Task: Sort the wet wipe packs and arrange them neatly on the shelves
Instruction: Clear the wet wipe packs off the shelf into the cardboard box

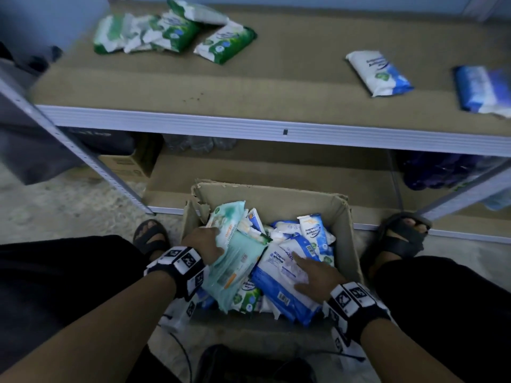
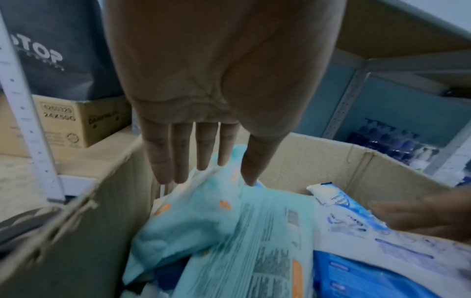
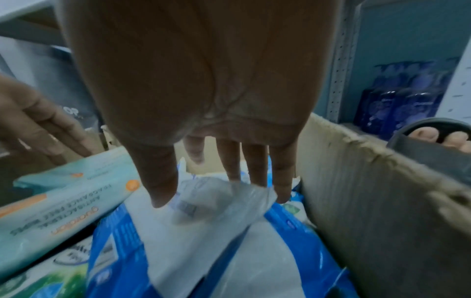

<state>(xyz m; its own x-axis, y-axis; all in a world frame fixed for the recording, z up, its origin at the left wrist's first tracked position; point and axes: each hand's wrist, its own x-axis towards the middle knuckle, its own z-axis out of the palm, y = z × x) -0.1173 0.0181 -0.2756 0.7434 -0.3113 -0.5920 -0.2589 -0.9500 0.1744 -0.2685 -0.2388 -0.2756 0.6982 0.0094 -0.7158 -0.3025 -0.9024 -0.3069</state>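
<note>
Shelf (image 1: 249,87) ahead: green packs (image 1: 171,31) heaped at its back-left corner, blue packs (image 1: 381,73) loose toward its right edge. Cardboard box (image 1: 345,233) between my feet, full of mixed packs. My left hand (image 1: 203,243) is at the box's left side, fingers straight on the teal pack (image 1: 235,266), nothing gripped. My right hand (image 1: 318,277) lies spread flat on a blue-and-white pack (image 1: 279,286) by the right wall. Best approach, I think: take one colour per hand, curl under the pack's edge so the slick film doesn't slip, then stack by colour.
</note>
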